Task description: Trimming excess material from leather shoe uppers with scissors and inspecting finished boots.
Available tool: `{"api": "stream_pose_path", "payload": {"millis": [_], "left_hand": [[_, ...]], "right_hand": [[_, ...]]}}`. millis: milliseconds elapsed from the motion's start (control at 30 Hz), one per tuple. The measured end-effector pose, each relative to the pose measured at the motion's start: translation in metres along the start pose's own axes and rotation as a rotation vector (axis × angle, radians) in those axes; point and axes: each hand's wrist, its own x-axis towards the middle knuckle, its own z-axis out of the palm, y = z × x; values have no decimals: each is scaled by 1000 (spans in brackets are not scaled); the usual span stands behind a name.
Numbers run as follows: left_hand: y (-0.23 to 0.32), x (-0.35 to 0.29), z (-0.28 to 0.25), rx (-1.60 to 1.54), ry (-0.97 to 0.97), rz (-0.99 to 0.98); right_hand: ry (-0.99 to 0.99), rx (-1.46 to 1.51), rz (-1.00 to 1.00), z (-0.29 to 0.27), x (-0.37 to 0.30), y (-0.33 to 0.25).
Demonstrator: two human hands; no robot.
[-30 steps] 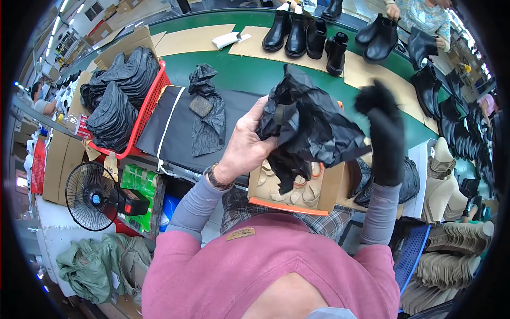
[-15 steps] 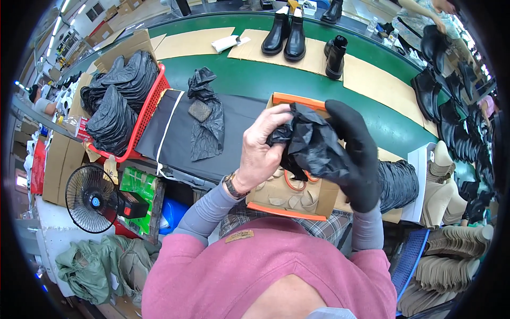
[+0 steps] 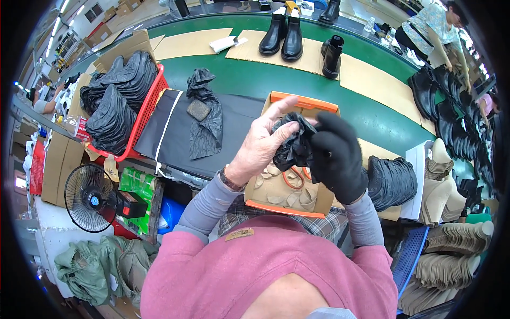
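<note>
Above an open orange-edged cardboard box [image 3: 289, 210], a wad of crumpled black plastic [image 3: 293, 149] is between my hands. My bare left hand [image 3: 254, 142] grips its left side, thumb pressed over it and index finger stretched out. On its right side my right hand [image 3: 337, 159], in a black glove, closes on the plastic; its fingertips are partly hidden and a little blurred. Inside the box lie orange-handled scissors [image 3: 294, 179] and several pale curved pieces [image 3: 276, 200]. Left of my hands, a flattened strip of black plastic [image 3: 208, 141] carries a small grey block [image 3: 198, 110].
A red basket [image 3: 150, 110] of black crinkled bundles stands left, near a fan [image 3: 94, 200]. More black crinkled plastic [image 3: 393, 183] lies right, beside beige insole-shaped pieces [image 3: 451, 236]. Black boots [image 3: 281, 34] stand on cardboard across the green bench [image 3: 249, 74]. Another person [image 3: 430, 32] works at far right.
The black plastic has been bunched into a smaller wad. My gloved right hand has moved left and closed in on it, while my left index finger has stretched out.
</note>
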Motion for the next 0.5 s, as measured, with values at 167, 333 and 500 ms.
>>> {"api": "stream_pose_path", "payload": {"millis": [167, 333, 500], "left_hand": [[-1, -5, -3, 609, 92, 332], [4, -17, 18, 639, -39, 264], [1, -15, 21, 798, -34, 367]], "right_hand": [[-98, 582, 443, -30, 12, -17], [-167, 30, 180, -25, -1, -6], [-35, -179, 37, -21, 1, -7]]}}
